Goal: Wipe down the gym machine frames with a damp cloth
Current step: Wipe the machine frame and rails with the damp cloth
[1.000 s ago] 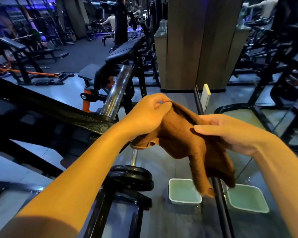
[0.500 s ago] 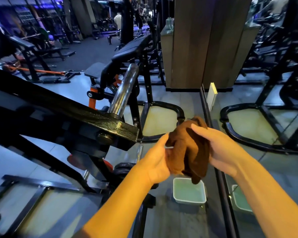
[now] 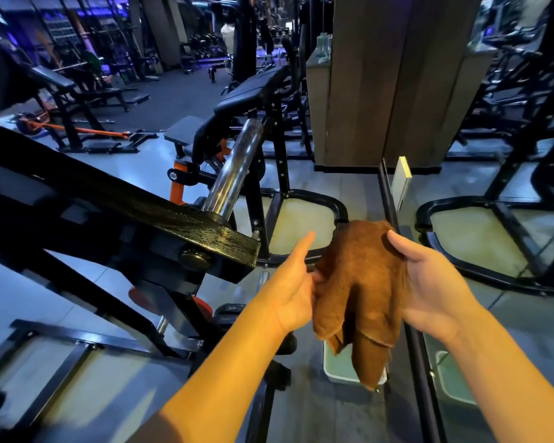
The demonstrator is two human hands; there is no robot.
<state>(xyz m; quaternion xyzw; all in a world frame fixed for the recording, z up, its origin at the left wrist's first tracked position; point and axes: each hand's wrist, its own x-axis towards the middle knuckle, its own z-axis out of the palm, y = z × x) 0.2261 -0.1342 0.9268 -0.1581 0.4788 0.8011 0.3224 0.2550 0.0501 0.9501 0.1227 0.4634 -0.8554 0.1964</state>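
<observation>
A brown cloth hangs bunched between my two hands in the lower middle of the view. My right hand cups it from the right, thumb over its top edge. My left hand holds its left edge with the lower fingers, while the index finger sticks out straight. To the left, a black machine frame beam slants down toward my hands, its top surface wet and glistening. A chrome weight sleeve rises from the beam's end.
A pale green water tub sits on the floor under the cloth. A wall mirror on the right reflects the tub and frames. Black weight plates, benches and other machines stand around, and a wooden pillar rises ahead.
The cloth went from spread near the beam to bunched lower down between both hands, away from the frame. It now hangs longer, and my left index finger has straightened.
</observation>
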